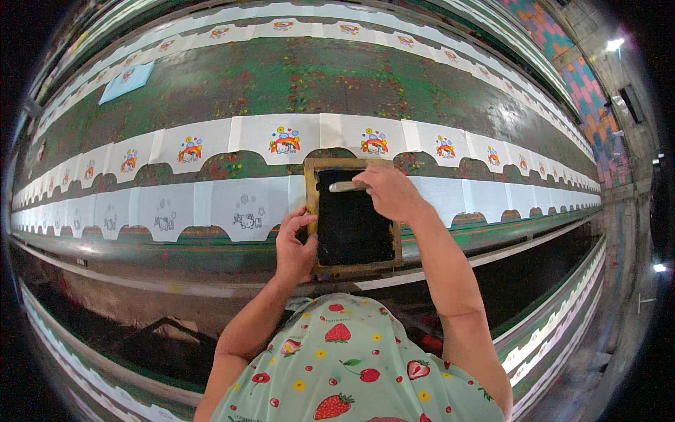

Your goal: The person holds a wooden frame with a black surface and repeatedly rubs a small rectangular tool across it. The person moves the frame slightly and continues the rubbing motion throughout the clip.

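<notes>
A wooden screen-printing frame (397, 243) with a black screen (344, 232) lies over the near row of white fabric pieces. My left hand (295, 246) grips its left side, fingers and thumb at the wooden edge. In my right hand (388, 191) is a squeegee (343, 187) with a pale edge, held across the upper part of the black screen. To the left of the frame, a white piece (249, 190) carries a dark outline print of cartoon figures and stars. The fabric directly under the frame is hidden.
Beyond the frame runs a row of white pieces (249, 130) with coloured rainbow prints, along a long green paint-flecked table (281, 84). A light-blue folded cloth (129, 81) lies at the far left. More tables with fabric rows (555, 327) stand behind and at the lower right.
</notes>
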`<state>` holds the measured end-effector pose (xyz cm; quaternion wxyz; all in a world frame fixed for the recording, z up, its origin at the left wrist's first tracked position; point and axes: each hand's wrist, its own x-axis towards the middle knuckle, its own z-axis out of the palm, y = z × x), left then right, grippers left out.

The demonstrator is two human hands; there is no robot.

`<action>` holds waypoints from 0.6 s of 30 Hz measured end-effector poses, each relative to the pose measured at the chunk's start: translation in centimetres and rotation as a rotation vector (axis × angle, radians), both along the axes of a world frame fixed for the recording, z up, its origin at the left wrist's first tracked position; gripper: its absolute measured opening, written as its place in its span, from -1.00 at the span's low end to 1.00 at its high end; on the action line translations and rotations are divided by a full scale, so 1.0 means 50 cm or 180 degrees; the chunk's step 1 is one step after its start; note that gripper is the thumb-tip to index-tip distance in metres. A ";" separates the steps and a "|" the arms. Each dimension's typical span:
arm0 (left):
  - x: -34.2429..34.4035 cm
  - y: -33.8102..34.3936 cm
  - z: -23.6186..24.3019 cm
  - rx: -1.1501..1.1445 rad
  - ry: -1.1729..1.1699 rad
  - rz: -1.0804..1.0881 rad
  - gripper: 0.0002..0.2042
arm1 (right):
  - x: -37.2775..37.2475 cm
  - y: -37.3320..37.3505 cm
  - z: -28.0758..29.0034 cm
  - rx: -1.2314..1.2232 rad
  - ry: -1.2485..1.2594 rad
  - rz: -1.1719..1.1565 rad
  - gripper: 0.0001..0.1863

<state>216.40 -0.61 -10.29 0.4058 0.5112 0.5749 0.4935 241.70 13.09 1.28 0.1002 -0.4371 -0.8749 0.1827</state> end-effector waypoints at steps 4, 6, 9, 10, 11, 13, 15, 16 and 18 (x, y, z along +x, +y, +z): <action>0.000 0.002 0.005 -0.0060 -0.0106 -0.0057 -0.56 | -0.003 0.023 -0.006 -0.0039 -0.0067 -0.0242 -0.55; 0.001 0.002 0.002 -0.0028 -0.0155 -0.0057 -0.56 | -0.007 0.008 -0.009 -0.0100 -0.0155 -0.0238 -0.53; -0.002 0.005 -0.006 0.0231 -0.0056 -0.0132 -0.52 | -0.011 -0.025 -0.011 -0.0074 -0.0296 -0.0196 -0.52; -0.004 0.006 -0.009 0.0286 0.0019 -0.0122 -0.51 | -0.012 -0.041 -0.012 -0.0070 -0.0335 -0.0180 -0.51; -0.005 0.007 -0.011 0.0336 0.0093 -0.0115 -0.51 | -0.013 -0.059 -0.013 -0.0012 -0.0318 -0.0140 -0.51; -0.008 0.008 -0.013 0.0322 0.0179 -0.0138 -0.51 | -0.012 -0.097 -0.014 0.0060 -0.0322 -0.0082 -0.49; -0.013 0.007 -0.012 0.0244 0.0222 -0.0163 -0.52 | -0.013 -0.142 -0.014 -0.0013 -0.0236 -0.0149 -0.48; -0.013 0.006 -0.011 0.0244 0.0231 -0.0191 -0.52 | -0.013 -0.164 -0.013 0.0008 -0.0147 -0.0155 -0.47; -0.012 0.007 -0.011 0.0337 0.0295 -0.0167 -0.53 | -0.016 -0.207 -0.012 0.0027 -0.0317 -0.0130 -0.48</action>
